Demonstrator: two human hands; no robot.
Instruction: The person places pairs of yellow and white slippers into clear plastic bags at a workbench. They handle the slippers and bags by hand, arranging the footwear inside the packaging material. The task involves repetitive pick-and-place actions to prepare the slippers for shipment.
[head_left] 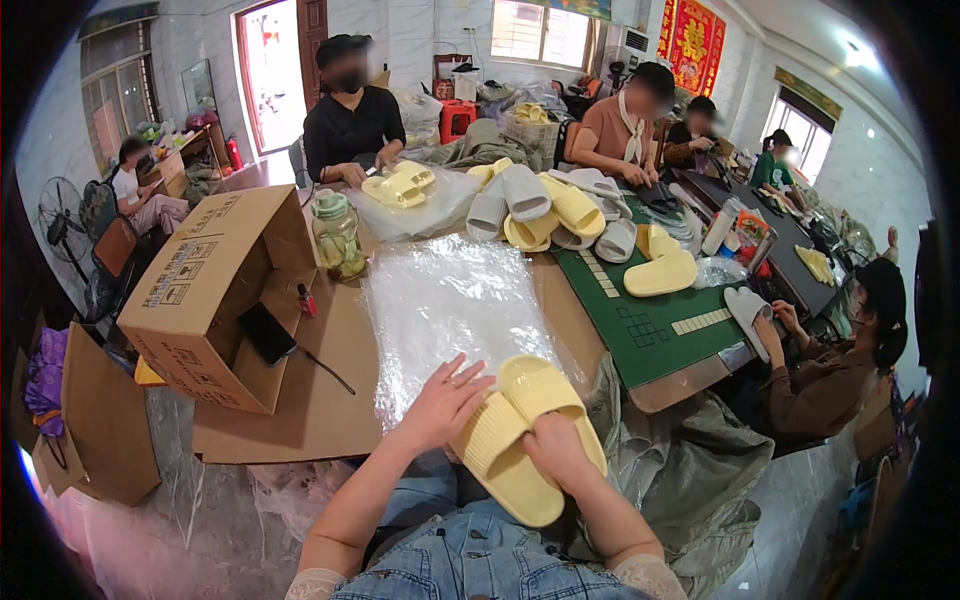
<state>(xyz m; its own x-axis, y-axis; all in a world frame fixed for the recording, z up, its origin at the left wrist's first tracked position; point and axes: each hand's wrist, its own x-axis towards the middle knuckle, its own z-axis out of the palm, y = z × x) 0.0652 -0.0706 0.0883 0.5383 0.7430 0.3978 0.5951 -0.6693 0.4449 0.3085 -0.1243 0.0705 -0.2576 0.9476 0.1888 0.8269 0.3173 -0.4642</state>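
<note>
A pair of yellow slide slippers (520, 430) lies stacked at the table's near edge, over my lap. My right hand (557, 452) grips them from the near side, fingers closed over the soles. My left hand (447, 398) rests flat with spread fingers on the left slipper and on the edge of a stack of clear plastic bags (450, 310) lying on the table just beyond.
An open cardboard box (215, 290) on its side holds a phone (266, 333) at the left. A green-lidded jar (336, 236) stands behind. A pile of yellow and grey slippers (560, 210) lies on a green mat (650, 320). Several people sit around the tables.
</note>
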